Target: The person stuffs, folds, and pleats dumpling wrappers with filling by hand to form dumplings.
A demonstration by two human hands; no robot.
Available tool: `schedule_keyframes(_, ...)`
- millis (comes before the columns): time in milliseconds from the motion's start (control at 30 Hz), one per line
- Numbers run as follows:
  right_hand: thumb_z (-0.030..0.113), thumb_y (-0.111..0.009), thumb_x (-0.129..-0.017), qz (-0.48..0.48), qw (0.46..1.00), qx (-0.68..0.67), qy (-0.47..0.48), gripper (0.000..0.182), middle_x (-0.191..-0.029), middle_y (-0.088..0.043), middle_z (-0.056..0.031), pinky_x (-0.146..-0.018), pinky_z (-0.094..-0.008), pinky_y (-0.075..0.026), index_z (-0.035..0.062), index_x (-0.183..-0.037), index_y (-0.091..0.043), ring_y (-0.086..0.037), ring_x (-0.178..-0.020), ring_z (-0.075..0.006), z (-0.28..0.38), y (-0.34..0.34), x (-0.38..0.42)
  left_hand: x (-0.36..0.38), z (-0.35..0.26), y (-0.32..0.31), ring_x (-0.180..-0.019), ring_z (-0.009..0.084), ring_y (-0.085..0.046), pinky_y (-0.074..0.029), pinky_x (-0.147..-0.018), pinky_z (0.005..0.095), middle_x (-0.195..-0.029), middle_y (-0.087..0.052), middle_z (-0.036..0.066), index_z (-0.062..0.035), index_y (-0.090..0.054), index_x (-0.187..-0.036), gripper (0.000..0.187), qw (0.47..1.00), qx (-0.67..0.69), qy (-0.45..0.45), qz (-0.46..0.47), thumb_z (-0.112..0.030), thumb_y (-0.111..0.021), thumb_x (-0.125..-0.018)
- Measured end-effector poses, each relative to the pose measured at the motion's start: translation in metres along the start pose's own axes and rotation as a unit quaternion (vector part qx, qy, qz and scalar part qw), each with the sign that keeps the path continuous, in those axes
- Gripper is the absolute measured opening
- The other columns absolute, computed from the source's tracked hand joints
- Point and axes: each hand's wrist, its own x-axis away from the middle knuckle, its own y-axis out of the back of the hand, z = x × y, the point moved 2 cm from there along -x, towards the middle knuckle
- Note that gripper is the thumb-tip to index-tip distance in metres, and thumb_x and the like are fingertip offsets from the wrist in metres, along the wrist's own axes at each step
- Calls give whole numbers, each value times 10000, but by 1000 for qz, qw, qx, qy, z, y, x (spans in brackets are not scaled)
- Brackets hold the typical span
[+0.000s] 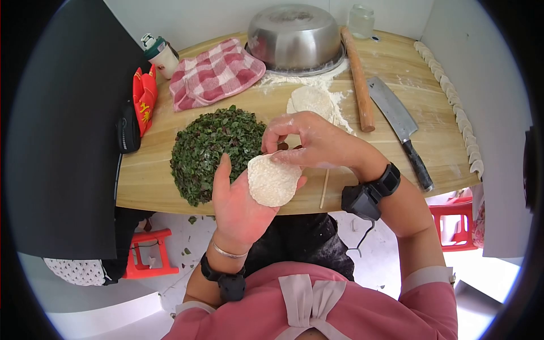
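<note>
A round, floury dough wrapper [273, 181] lies across the palm and fingers of my left hand [241, 207], whose thumb stands apart from it. My right hand [309, 139] pinches the wrapper's upper edge between thumb and fingers. Just left of the hands is a big heap of chopped dark green leaves [215, 150]. Behind my right hand, more flat wrappers [311, 100] rest on spilled flour. A thin stick [324, 188] lies on the wooden table [147, 181] below my right wrist.
An upturned metal basin [293, 39], a rolling pin [358, 82] and a cleaver [395, 110] lie beyond. Folded dumplings [451, 96] line the right edge. A checked cloth [215, 73], bottle [161, 55], red item [145, 97], black pouch [129, 127] and glass jar [361, 21] also stand about.
</note>
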Motion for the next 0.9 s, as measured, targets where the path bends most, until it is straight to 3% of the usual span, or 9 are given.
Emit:
schedule_keyframes(167,84,-664,-813,-108,991,-66,-42,93,-834,-620,-40,-654,-261,-480,26,-862,-609,-573,-725,-136,20,12,9,0,6,1,-1282,318,-421,-273,-1110,490,-1357,-455,176,50,-331,-1378,770,999,-32,2,-2,-582,-314,-938)
schedule_keyframes(267,76,-660,-812,-146,989,-10,22,80,-835,-617,-38,-590,-238,-460,35,-864,-614,-566,-689,-115,35,15,13,0,7,8,-1271,299,-429,-277,-1111,464,-1341,-467,167,49,-356,-1363,753,999,-25,7,20,-572,-312,-941)
schedule_keyframes(400,116,-671,-824,41,996,8,75,94,-846,-632,-41,-594,-253,-459,47,-866,-623,-574,-690,-134,34,1,12,5,6,5,-1248,267,-448,-299,-1099,419,-1300,-498,158,42,-396,-1337,701,999,12,4,31,-538,-274,-961)
schedule_keyframes(533,124,-661,-831,-26,996,39,75,89,-831,-637,-31,-592,-279,-459,47,-856,-624,-577,-712,-129,38,20,17,11,0,17,-1151,211,-541,-489,-906,285,-1263,-526,144,10,-419,-1313,402,984,-139,-60,-90,-221,-435,-985)
schedule_keyframes(600,138,-665,-836,-112,988,102,-18,97,-813,-637,-20,-597,-277,-464,50,-852,-629,-578,-716,-115,39,36,25,21,-7,26,-1092,217,-584,-540,-789,252,-1242,-542,154,6,-441,-1247,315,991,-79,-49,-92,-111,-481,-957)
schedule_keyframes(667,112,-661,-810,-67,985,158,-22,93,-822,-620,-27,-609,-302,-483,55,-863,-611,-609,-727,-151,35,35,35,34,-14,25,-1057,231,-604,-556,-768,289,-1192,-573,164,-5,-453,-1168,234,965,-234,-85,-82,-122,-466,-967)
schedule_keyframes(733,90,-630,-786,72,887,452,-64,115,-881,-588,-75,-617,-343,-493,36,-866,-566,-624,-740,-226,30,9,50,45,-21,16,-1022,231,-620,-563,-738,308,-1145,-595,169,-17,-450,-1120,182,946,-288,-110,-98,-118,-460,-970)
schedule_keyframes(867,80,-581,-777,140,862,486,-47,120,-912,-540,-126,-635,-381,-501,23,-866,-523,-618,-759,-292,19,-18,68,58,-36,27,-981,195,-595,-509,-793,289,-1074,-605,131,-20,-511,-1069,136,850,-441,-267,-108,-73,-507,-944)
schedule_keyframes(900,89,-562,-789,148,860,488,-6,116,-902,-529,-137,-637,-384,-502,16,-867,-517,-614,-747,-298,19,-23,67,62,-41,32,-937,183,-580,-488,-779,287,-1016,-595,109,-8,-541,-1021,115,753,-560,-331,-97,-31,-538,-909)
